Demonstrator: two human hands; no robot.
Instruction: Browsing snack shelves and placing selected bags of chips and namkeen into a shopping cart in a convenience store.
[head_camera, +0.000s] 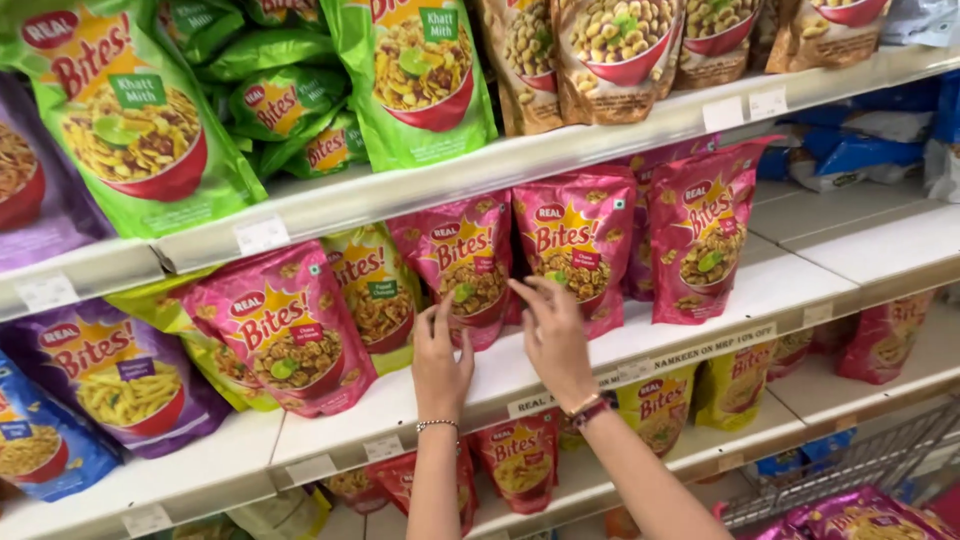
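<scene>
The middle shelf (700, 310) carries a row of upright pink snack pouches, with gaps of bare shelf left between some of them. Both hands reach for the pink pouch (462, 265) at the row's centre: the left hand (440, 365) lies open-fingered at its lower edge, the right hand (552, 335) touches its right side, neither grip closed. Lower shelves and a wire basket (850, 470) are cut off by the frame.

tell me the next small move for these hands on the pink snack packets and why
Probably the right hand should close its fingers on the lower edge of the pink snack packet it touches and set it upright. That packet leans, as does its neighbour above the left hand, which rests open on the white shelf. Neither hand has a grip yet.
</scene>
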